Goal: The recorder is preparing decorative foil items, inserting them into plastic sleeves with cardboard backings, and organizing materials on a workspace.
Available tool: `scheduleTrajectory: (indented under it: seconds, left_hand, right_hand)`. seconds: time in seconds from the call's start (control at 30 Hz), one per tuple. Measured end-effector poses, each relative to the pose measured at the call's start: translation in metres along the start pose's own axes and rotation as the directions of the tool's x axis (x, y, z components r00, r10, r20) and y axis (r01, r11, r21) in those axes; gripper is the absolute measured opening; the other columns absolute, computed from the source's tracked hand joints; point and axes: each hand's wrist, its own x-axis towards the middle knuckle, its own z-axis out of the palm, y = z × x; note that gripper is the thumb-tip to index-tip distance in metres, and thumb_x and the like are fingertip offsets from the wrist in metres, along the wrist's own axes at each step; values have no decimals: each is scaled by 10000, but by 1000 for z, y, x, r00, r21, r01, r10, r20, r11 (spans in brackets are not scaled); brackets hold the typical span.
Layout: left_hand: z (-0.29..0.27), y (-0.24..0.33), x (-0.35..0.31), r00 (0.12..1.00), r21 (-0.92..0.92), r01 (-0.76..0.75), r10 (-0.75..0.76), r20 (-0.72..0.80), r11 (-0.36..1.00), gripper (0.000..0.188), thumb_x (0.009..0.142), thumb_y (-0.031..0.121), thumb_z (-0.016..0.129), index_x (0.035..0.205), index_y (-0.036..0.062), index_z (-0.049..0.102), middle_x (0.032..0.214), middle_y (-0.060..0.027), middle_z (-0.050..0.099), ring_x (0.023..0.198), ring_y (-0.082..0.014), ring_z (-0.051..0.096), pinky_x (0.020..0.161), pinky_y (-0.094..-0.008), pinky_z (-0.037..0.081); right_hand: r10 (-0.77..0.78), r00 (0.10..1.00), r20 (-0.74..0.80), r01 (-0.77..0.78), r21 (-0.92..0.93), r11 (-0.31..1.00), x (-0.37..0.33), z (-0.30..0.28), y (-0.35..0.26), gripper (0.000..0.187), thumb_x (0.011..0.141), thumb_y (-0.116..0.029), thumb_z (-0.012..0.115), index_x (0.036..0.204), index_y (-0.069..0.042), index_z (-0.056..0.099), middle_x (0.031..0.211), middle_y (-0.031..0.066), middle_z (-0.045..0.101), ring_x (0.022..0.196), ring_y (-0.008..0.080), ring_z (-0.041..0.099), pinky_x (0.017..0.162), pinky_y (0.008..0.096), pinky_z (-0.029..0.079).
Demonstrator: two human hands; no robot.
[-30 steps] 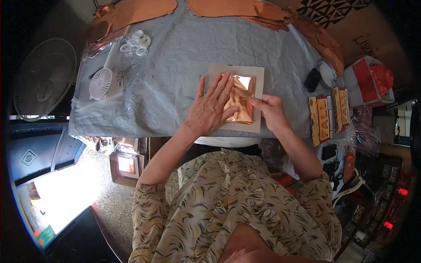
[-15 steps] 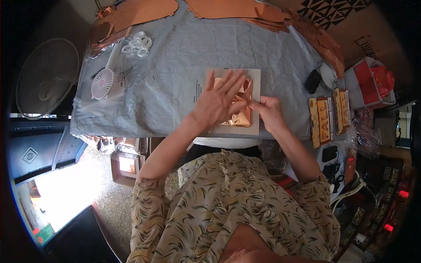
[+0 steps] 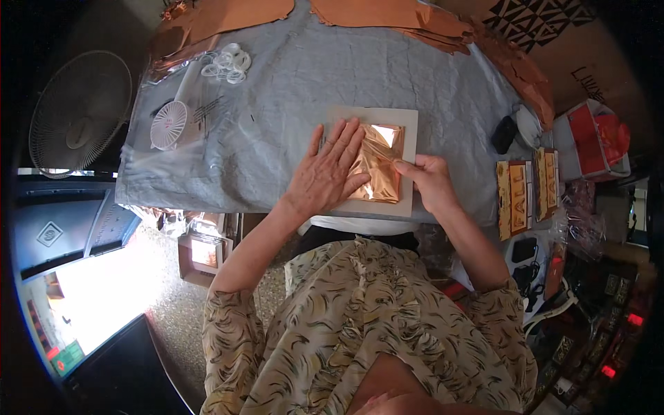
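Observation:
A copper-coloured shiny foil sheet [image 3: 384, 155] lies over a flat grey board [image 3: 409, 135] near the front of the table, its surface creased. My left hand [image 3: 324, 169] rests flat on the foil's left part, fingers stretched out and thumb spread toward the middle. At the foil's right edge, my right hand [image 3: 431, 181] is closed, its thumb pressing the foil edge and its fingers curled; part of its grip is hidden. The foil's left edge is covered by my left hand.
Grey cloth [image 3: 277, 90] covers the table. White loops [image 3: 228, 63] and a small white fan [image 3: 170, 124] lie at left. Brown leather-like pieces [image 3: 228, 14] line the far edge. Yellow-and-black packages [image 3: 513, 197], a black object [image 3: 504, 134] and a red-and-white container [image 3: 586, 142] sit at right.
My left hand has come down flat on the foil and shifted slightly left, uncovering the foil's middle and right. My right hand stays at the right edge. The view has shifted slightly.

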Motion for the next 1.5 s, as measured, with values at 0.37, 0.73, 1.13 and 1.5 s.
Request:
scheduleTrajectory:
  seconds: [0.37, 0.73, 1.13, 1.5]
  left_hand:
    - [1, -5, 4, 998, -65, 3, -7, -69, 998, 835, 1035, 556, 483, 1628, 11, 262, 1699, -164, 269, 1576, -337, 245, 1281, -540, 125]
    - [-26, -4, 0, 452, -787, -164, -664, -596, 595, 574, 1061, 265, 520, 1545, -17, 398, 1599, -180, 415, 1504, -313, 362, 1258, -513, 217]
    - [51, 45, 16, 953, -664, -227, -304, 0, -712, 481, 1104, 296, 487, 1527, 75, 430, 1479, -123, 528, 1364, -247, 527, 1146, -424, 473]
    - [88, 61, 16, 955, -681, -148, -283, 91, -717, 484, 1111, 295, 474, 1538, 75, 411, 1493, -119, 512, 1366, -241, 522, 1144, -405, 473]
  right_hand:
    - [-16, 1000, 12, 16, -19, 1000, 14, 32, -6, 235, 972, -113, 725, 1099, 85, 723, 961, 109, 753, 785, 141, 723, 659, 286, 609]
    - [-43, 989, -141, 78, 256, 963, 7, -4, -29, 244, 979, -135, 724, 1130, 56, 702, 1042, 89, 738, 895, 146, 720, 729, 281, 582]
    - [-38, 999, 24, 20, 528, 849, -47, 41, -28, 225, 980, -148, 737, 1106, 37, 717, 1070, 97, 745, 902, 147, 710, 747, 303, 576]
    - [-73, 993, 89, 16, 522, 853, -56, 48, -36, 240, 1004, -166, 699, 1190, -14, 693, 1156, 88, 734, 1021, 165, 722, 855, 346, 606]
